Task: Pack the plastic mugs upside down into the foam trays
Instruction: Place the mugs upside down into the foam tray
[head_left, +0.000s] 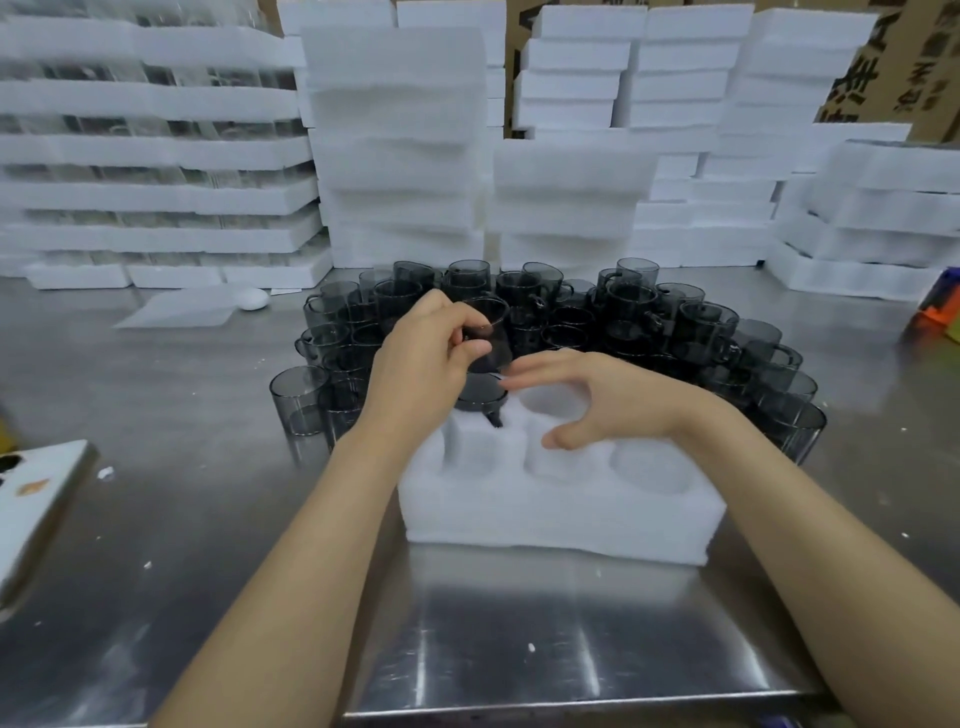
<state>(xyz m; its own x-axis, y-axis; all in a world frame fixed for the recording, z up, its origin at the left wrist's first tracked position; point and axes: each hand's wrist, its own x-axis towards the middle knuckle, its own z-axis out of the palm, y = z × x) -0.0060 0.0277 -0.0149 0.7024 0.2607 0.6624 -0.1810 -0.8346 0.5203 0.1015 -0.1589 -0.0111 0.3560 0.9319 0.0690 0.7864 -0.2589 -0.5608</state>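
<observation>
Right now I see the left hand (421, 358) raised over the far left corner of the foam tray (561, 519), its thumb and fingers curled round a smoky grey held mug (488, 332) that hangs tilted in the air. Just below it a seated mug (480, 397) sits base up in the far left pocket, its handle (493, 417) lying in the slot toward me. The right hand (587, 400) hovers over the middle of the tray, fingers spread and relaxed, gripping nothing, with its thumb low near the ridge between pockets. I cannot tell whether it touches the foam. The tray lies long side toward me on the steel tabletop (519, 634), set back from the front edge (571, 709), with a band of bare steel between them. On the far side the loose mugs (691, 332) crowd in an arc right up to the tray's back edge and wrap round both of its short ends, some piled on others, so the hands work in a tight pocket there. More steel shows to the left, as far as a white slab (36, 504) at the tabletop's left border. Behind the mugs, stacked foam blocks (400, 145) wall off the back, and cardboard boxes (914, 62) stand beyond them.
</observation>
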